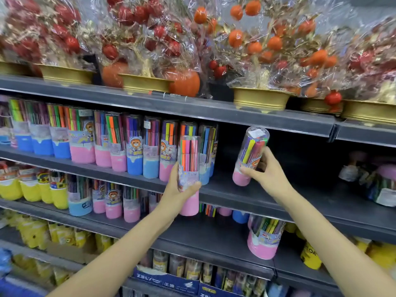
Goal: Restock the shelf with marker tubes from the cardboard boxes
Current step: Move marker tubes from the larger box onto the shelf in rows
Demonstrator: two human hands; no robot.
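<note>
Setting: a shop aisle is seen, with dark grey shelving (pixel 214 116) running across the whole frame.
Top shelf: ornamental fruit trees (pixel 150 39) wrapped in clear film are stood in gold pots along the upper part of the frame.
Second shelf, left: a row of marker tubes (pixel 132 144) with blue and pink bases is lined upright from the left edge to the centre; the space to the right of centre is dark and bare.
Left hand (pixel 180 194): a pink-based marker tube (pixel 189 174) is gripped round its middle, fingers and thumb curled round it; it is held upright in front of the row's right end, at centre frame.
Right hand (pixel 265 172): a second marker tube (pixel 250 155) is held tilted, top leaning right, just right of centre over the bare shelf space; fingers are wrapped round its lower half.
Lower shelves: yellow-based tubs (pixel 32 189) are set at the left; one pink-based tube (pixel 263 239) is stood alone at lower right.
</note>
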